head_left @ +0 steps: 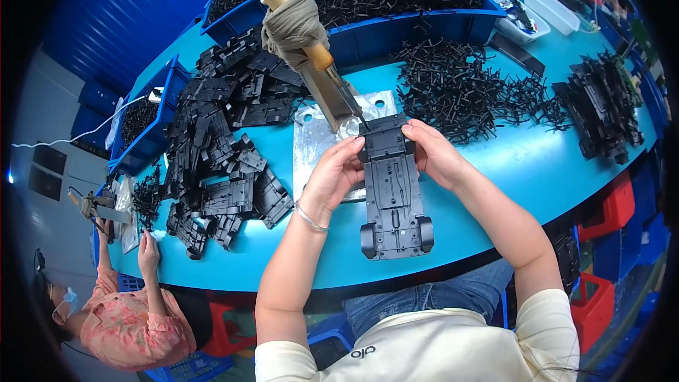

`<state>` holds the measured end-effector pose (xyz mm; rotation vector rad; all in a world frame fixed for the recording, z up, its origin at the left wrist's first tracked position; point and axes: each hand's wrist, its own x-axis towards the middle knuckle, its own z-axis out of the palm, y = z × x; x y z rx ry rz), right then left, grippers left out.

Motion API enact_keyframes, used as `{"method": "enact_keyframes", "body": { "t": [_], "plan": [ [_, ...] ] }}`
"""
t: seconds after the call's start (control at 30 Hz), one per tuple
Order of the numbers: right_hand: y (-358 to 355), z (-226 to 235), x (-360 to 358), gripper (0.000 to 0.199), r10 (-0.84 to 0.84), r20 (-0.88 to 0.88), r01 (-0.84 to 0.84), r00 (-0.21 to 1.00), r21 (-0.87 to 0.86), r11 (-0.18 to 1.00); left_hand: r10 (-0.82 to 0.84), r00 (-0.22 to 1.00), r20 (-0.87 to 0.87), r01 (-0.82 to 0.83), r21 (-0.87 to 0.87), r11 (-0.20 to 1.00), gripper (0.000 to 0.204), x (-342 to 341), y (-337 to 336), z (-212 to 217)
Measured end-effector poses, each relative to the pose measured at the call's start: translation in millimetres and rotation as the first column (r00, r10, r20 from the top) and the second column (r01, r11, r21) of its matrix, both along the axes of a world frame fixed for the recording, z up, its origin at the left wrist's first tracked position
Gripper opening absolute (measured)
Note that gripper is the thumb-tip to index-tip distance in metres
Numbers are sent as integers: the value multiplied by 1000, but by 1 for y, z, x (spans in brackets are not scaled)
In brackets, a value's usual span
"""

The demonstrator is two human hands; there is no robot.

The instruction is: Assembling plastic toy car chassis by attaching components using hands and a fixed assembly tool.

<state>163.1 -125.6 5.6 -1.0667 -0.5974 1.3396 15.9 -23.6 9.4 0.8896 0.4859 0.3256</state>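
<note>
A long black plastic toy-car chassis lies in front of me, its far end at the tip of a soldering iron. The iron has a wooden handle, is wrapped in grey cloth and slants down toward me. My left hand grips the chassis's left edge near the far end, thumb on top. On the opposite edge, my right hand grips it the same way. Part of a silver sheet-covered plate shows beneath the far end. Whether the tip touches the plastic I cannot tell.
Loose chassis are heaped on the left of the turquoise table. Small black parts are piled at right, with more in a blue bin behind. Stacked chassis stand far right. A co-worker sits at left.
</note>
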Motion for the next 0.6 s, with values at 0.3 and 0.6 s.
{"method": "enact_keyframes", "body": {
  "t": [0.3,0.6],
  "plan": [
    [1,-4,1,21,3,2,-3,1000,-7,1000,9,1000,1,-9,11,1000,21,0,-1,-2],
    [1,-5,2,22,-2,25,1,1000,19,1000,-2,999,33,2,-2,1000,20,0,-1,-2]
  ]
}}
